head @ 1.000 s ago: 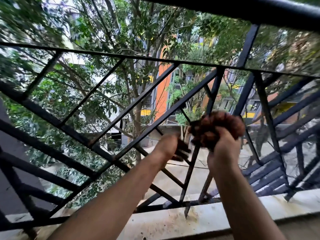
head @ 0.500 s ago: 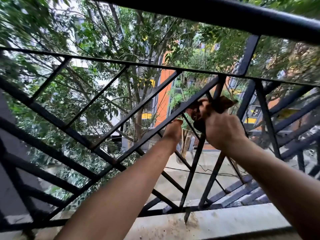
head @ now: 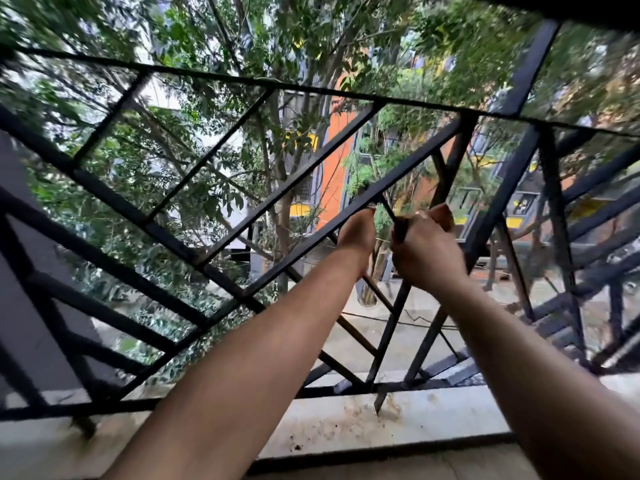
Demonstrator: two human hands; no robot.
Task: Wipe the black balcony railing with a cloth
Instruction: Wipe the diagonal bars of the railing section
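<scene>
We clench right hand (head: pixel 427 252) on cloth (head: pixel 445 216) around thin railing (head: pixel 304 168) bar; left hand (head: pixel 356 230) fist grips neighbouring bar. Risk, we judge: cloth slips, drops outside through gaps.

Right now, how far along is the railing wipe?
Done: nothing that shows clearly; no bar looks visibly cleaner. In hand: the right hand is closed on the cloth around a thin bar, the left hand beside it. Left: most of the railing, and grit lies on the ledge below.
</scene>
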